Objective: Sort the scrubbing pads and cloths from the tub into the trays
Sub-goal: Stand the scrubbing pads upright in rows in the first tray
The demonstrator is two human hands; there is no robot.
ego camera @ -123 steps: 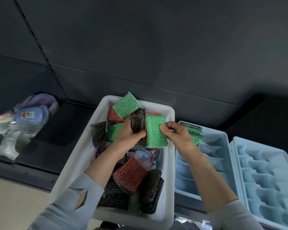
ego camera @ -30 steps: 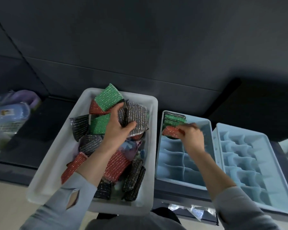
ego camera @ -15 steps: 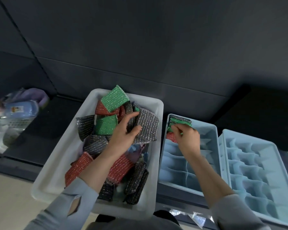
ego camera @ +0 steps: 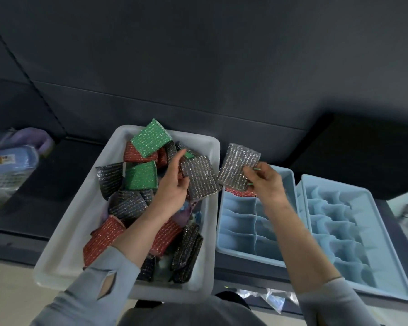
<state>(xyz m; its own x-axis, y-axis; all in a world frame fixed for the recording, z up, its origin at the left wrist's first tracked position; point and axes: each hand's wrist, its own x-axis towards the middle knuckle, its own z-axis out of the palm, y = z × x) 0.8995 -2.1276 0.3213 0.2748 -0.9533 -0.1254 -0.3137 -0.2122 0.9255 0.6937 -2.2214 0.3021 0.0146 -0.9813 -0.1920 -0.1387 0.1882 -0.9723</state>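
Note:
A white tub (ego camera: 68, 234) holds a heap of green, red, black and silver scrubbing pads, with bits of cloth (ego camera: 184, 216) under them. My left hand (ego camera: 172, 184) is inside the tub, its thumb and fingers gripping a silver pad (ego camera: 201, 178) that lies against the tub's right wall. My right hand (ego camera: 265, 181) pinches a second silver pad (ego camera: 238, 167), held in the air over the gap between the tub and the near blue tray (ego camera: 250, 222). A red pad (ego camera: 239, 192) shows in that tray's far compartment, partly hidden by my right hand.
A second blue divided tray (ego camera: 353, 229) stands to the right of the first. At the far left lie plastic bags with a blue and a purple item (ego camera: 14, 161). A dark wall rises behind the counter. Crumpled plastic (ego camera: 266, 298) shows below the counter edge.
My right hand left the tray's far compartment, where it set down a red pad, and now holds a silver pad taken at the tub's edge. My left hand stays in the tub on another silver pad.

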